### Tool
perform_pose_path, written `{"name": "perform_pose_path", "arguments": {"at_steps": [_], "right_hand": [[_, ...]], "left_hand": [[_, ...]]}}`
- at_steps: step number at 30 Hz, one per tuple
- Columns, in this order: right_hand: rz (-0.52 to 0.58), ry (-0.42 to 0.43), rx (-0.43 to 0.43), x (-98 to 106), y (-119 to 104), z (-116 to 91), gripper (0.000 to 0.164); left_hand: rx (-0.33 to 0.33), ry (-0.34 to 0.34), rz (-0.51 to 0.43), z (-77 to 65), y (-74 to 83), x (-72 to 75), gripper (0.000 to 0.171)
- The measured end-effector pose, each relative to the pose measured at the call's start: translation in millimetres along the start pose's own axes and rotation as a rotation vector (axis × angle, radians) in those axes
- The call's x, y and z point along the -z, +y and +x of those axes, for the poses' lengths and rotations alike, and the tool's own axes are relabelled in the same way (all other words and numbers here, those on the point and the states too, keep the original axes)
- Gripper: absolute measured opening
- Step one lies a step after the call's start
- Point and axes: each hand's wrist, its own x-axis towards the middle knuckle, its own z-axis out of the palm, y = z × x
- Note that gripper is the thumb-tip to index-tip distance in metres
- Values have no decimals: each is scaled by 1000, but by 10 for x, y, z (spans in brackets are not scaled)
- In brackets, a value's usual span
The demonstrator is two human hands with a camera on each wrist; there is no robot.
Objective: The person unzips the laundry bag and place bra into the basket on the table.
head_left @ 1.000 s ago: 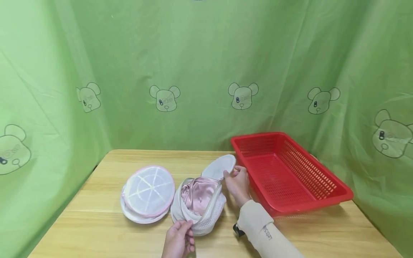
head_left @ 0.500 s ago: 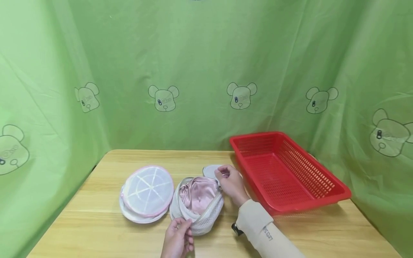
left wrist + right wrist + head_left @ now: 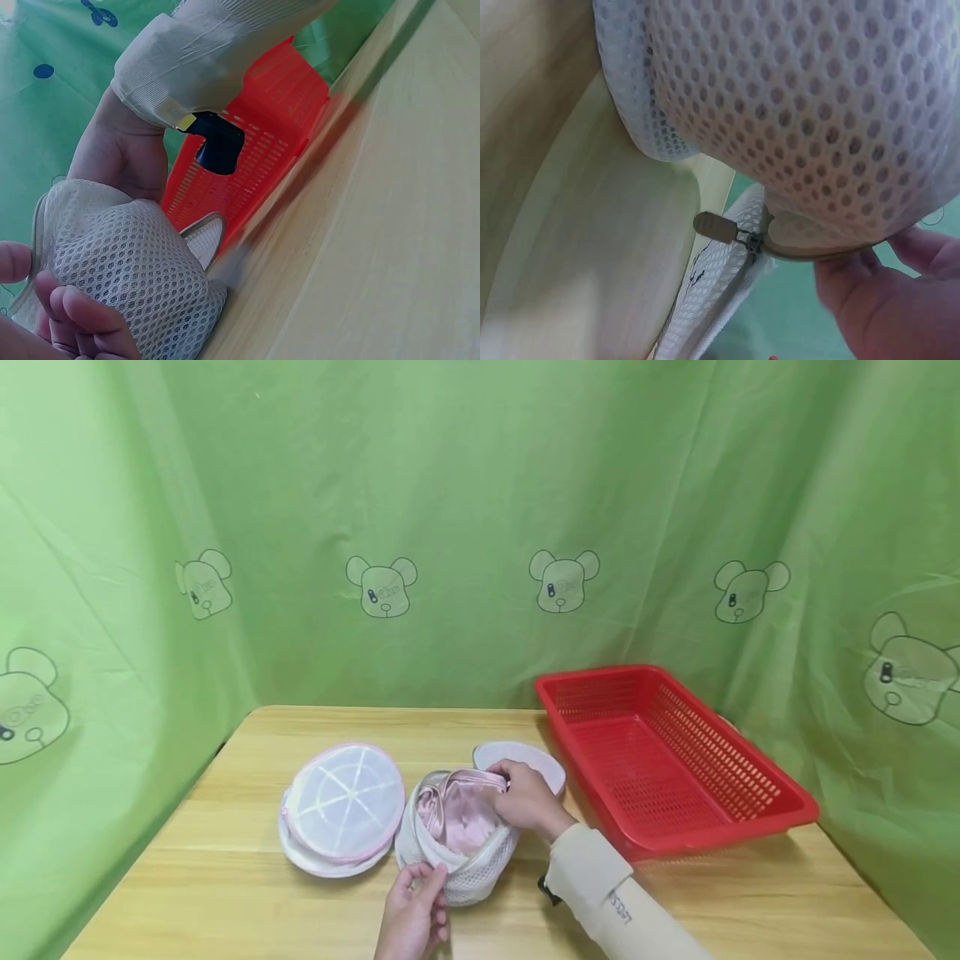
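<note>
A white mesh laundry bag (image 3: 480, 877) stands on the table with its top unzipped. Pink satin cloth (image 3: 461, 828) fills its opening. My left hand (image 3: 412, 906) pinches the bag's near rim between thumb and fingers; the left wrist view shows the mesh wall (image 3: 142, 255) beside those fingers. At the right rim, my right hand (image 3: 531, 800) grips the edge, its fingertips over the satin. Behind that hand the bag's round lid flap (image 3: 536, 758) lies folded back. In the right wrist view a zipper pull (image 3: 716, 227) hangs beside the gripped edge.
A red perforated basket (image 3: 660, 777) stands at the table's right. To the left of the bag lie flat round mesh pieces (image 3: 345, 802), stacked, the top one pink-rimmed. Green curtain (image 3: 465, 635) encloses the back and sides of the wooden table (image 3: 217, 893).
My right hand let go of the lid flap, which dropped back, and moved left and slightly down onto the bag's rim. The left hand stayed at the near rim.
</note>
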Motion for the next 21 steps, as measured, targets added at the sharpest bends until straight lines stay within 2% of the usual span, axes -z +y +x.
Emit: {"name": "perform_pose_path", "arguments": {"at_steps": [5, 11, 18, 21], "right_hand": [[-9, -71, 16, -2, -3, -26, 29], [-87, -156, 164, -4, -36, -63, 22], [-236, -249, 308, -22, -137, -184, 52], [-285, -279, 363, -47, -140, -213, 57]], "left_hand": [[-1, 1, -5, 4, -4, -1, 17], [-6, -9, -5, 13, -16, 5, 17], [-1, -11, -5, 6, 1, -11, 18], [-6, -7, -6, 12, -2, -11, 17]]}}
